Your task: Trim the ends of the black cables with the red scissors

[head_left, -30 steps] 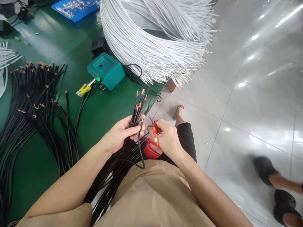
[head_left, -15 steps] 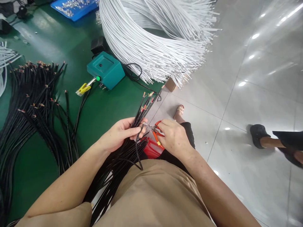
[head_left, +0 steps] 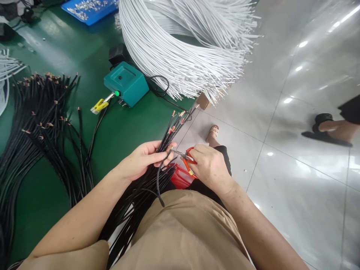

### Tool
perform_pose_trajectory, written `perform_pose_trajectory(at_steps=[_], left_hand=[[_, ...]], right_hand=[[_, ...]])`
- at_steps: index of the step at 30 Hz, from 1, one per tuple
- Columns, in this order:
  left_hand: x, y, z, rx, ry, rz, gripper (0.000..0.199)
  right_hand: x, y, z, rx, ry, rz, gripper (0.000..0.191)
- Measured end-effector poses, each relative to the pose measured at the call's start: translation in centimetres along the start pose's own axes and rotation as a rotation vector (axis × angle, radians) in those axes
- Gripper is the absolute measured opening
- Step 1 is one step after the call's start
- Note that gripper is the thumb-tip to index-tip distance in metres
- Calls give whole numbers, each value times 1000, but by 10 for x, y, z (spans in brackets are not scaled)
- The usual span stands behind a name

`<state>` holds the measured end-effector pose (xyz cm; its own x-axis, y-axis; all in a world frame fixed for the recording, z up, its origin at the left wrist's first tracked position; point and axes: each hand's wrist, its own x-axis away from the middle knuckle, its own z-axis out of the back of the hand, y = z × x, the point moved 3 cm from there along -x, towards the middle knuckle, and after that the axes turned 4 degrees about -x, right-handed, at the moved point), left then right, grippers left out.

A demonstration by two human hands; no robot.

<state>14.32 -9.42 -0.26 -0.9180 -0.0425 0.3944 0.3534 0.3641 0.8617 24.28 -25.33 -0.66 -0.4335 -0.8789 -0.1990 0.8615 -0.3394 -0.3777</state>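
Observation:
My left hand (head_left: pixel 146 159) grips a bunch of black cables (head_left: pixel 165 140) whose ends show red, yellow and white wires. One cable is pinched between its thumb and fingers and curves down toward my lap. My right hand (head_left: pixel 209 163) is closed on orange-handled pliers (head_left: pixel 187 155), with their tips pointing left at the end of the pinched cable. Whether the tips touch the wires is too small to tell. More black cables (head_left: pixel 140 195) lie across my lap beneath my left hand, next to something red and glossy (head_left: pixel 181 177).
A green table (head_left: pixel 118 129) bears a teal box (head_left: pixel 126 84) with a yellow clip (head_left: pixel 99 106), black cable bundles (head_left: pixel 36 108), a large coil of white cables (head_left: pixel 180 52) and a blue tray (head_left: pixel 90 17). A person's feet (head_left: pixel 327 129) are on the floor at right.
The cable ends above my left hand have shifted slightly right, and the pinched cable's loop has moved left. My right hand and the pliers moved slightly. The person's feet at right have changed position.

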Motion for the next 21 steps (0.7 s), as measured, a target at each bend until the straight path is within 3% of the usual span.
perform_pose_trajectory(at_steps=[9, 15, 21], left_hand=[[-1, -2, 0, 13, 0, 1, 30], [0, 1, 1, 27, 23, -32, 26], [0, -2, 3, 48, 46, -47, 31]], right_hand=[[1, -1, -6, -89, -20, -54, 31], [-2, -3, -6, -620, 21, -321, 44], [-10, -8, 3, -898, 88, -460, 29]])
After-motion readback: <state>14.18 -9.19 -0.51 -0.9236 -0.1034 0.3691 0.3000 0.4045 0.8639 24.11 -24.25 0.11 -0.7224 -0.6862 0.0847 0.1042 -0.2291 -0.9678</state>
